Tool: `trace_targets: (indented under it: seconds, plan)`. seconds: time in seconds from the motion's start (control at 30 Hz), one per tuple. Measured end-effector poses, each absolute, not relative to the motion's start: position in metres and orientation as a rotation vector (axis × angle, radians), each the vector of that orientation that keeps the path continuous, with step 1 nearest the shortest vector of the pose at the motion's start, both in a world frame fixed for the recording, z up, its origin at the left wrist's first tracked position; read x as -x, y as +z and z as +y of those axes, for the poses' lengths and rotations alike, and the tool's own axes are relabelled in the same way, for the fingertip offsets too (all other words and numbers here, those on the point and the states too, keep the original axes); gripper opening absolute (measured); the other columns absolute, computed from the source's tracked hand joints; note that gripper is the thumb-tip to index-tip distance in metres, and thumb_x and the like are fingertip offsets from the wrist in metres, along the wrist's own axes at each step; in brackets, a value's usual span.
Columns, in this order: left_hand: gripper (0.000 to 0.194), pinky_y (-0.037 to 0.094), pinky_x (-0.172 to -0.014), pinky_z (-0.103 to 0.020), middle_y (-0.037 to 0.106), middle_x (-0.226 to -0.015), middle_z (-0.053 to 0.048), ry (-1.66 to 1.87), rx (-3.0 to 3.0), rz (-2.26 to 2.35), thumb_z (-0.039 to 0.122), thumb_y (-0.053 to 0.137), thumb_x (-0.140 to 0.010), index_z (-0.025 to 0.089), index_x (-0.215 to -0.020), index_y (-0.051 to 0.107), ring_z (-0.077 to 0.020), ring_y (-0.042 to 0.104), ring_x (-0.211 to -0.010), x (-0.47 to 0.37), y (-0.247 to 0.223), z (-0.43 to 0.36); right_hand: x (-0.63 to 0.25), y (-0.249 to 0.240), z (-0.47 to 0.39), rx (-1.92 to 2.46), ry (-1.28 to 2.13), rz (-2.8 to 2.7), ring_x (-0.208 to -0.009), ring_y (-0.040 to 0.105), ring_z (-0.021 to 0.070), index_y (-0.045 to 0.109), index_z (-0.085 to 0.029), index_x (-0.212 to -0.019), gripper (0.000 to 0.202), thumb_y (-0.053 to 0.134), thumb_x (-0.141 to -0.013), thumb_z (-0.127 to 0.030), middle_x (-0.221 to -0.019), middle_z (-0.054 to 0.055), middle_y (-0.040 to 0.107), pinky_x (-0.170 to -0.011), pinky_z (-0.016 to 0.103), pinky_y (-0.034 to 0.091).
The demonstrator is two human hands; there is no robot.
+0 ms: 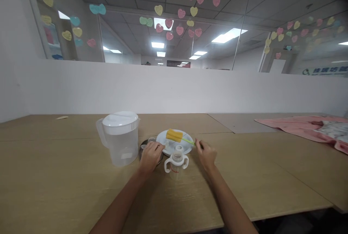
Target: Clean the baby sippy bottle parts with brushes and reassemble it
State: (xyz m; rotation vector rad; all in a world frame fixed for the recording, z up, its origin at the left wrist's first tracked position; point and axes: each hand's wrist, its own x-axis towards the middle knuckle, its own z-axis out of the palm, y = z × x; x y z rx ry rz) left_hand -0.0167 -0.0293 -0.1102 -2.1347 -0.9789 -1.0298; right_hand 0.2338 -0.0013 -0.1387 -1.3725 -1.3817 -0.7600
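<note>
My right hand (206, 154) is closed round the green handle of a bottle brush (175, 135), whose yellow sponge head lies over the white plate (160, 139). Above a dark round dish (140, 151) at the plate's left, my left hand (151, 156) has its fingers pinched together; a small clear piece shows at the fingertips, too small to name. Between my hands a clear baby bottle (176, 167) with two white handles stands upright, its top uncapped. Behind its mouth a small white part (179, 148) sits on the plate. Clear cups (151, 140) in the dark dish are partly hidden by my left hand.
A lidded translucent pitcher (123, 143) holding clear liquid stands left of the dish. A pink cloth (293, 123) lies at the far right of the wooden table (81, 197). Beyond the table rises a white wall (171, 89) with glass above it.
</note>
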Motion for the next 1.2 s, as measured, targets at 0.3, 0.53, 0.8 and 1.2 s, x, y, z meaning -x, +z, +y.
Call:
trace_targets:
  seconds: [0.3,0.53,0.8,1.2]
  plan:
    - [0.025,0.035,-0.064,-0.03,0.057,-0.072,-0.004,-1.001,2.15,-0.928,0.009,0.041,-0.088,0.018,-0.086,0.064,-0.0174,0.05,-0.069,0.017,-0.114,-0.025,-0.235,-0.138,0.0,1.436,-0.682,-1.374,-0.045,0.037,0.0076,0.059,-0.015,-0.05,0.059,0.033,-0.092,-0.048,-0.047,0.003,0.054,-0.05,0.024,0.018]
    - [0.025,0.036,-0.066,-0.03,0.058,-0.07,-0.003,-1.013,2.142,-0.961,0.014,0.04,-0.09,0.018,-0.08,0.063,-0.0166,0.051,-0.068,0.016,-0.113,-0.028,-0.236,-0.139,0.001,1.592,-0.579,-1.362,-0.043,0.035,0.0083,0.062,-0.015,-0.053,0.057,0.033,-0.091,-0.045,-0.049,0.006,0.057,-0.049,0.025,0.015]
    - [0.02,0.043,-0.066,-0.028,0.06,-0.068,-0.002,-1.48,2.13,-1.207,0.023,0.048,-0.087,0.019,-0.075,0.064,-0.0154,0.056,-0.068,0.011,-0.112,-0.027,-0.232,-0.137,-0.003,1.474,-0.482,-1.419,-0.044,0.036,0.0086,0.063,-0.014,-0.054,0.06,0.027,-0.092,-0.044,-0.05,0.006,0.057,-0.05,0.025,0.018]
    - [0.025,0.05,-0.071,-0.029,0.07,-0.076,-0.006,-2.734,2.075,-1.564,0.036,0.071,-0.064,0.014,-0.075,0.067,-0.0172,0.063,-0.072,0.001,-0.097,-0.029,-0.232,-0.139,0.001,1.582,-0.438,-1.314,-0.042,0.031,0.0089,0.065,-0.014,-0.059,0.06,0.027,-0.091,-0.047,-0.048,0.006,0.054,-0.049,0.026,0.015]
